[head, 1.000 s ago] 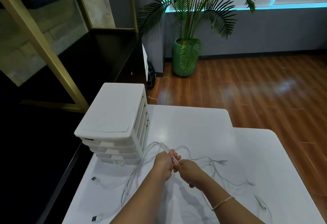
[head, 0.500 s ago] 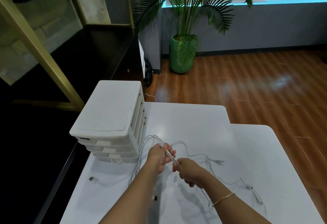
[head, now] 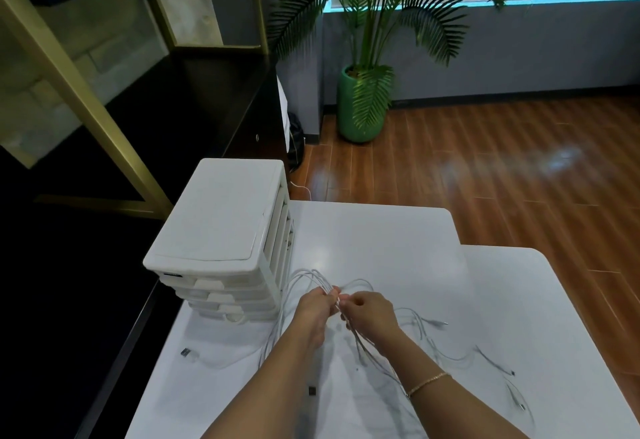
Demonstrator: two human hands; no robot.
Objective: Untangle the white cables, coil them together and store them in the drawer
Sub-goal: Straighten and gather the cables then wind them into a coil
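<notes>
Several thin white cables [head: 424,326] lie spread over the white table [head: 381,241], looping up into both hands. My left hand [head: 313,307] grips a bundle of strands that arches toward the drawer unit. My right hand [head: 372,314] is closed on the same bundle right beside it, fingertips almost touching the left. Loose plug ends trail to the right [head: 512,373] and to the left [head: 186,352]. The white drawer unit [head: 221,230] stands at the table's left, its stacked drawers all closed.
A dark shelf with gold frame [head: 86,99] borders the table on the left. A potted palm in a green pot [head: 362,106] stands on the wooden floor beyond. The table's right part [head: 554,300] is a second, offset tabletop.
Both hands stay on the bundle; the right hand slid away along it half a second ago and is now back beside the left. The left-hand loose plug ends have been dragged nearer.
</notes>
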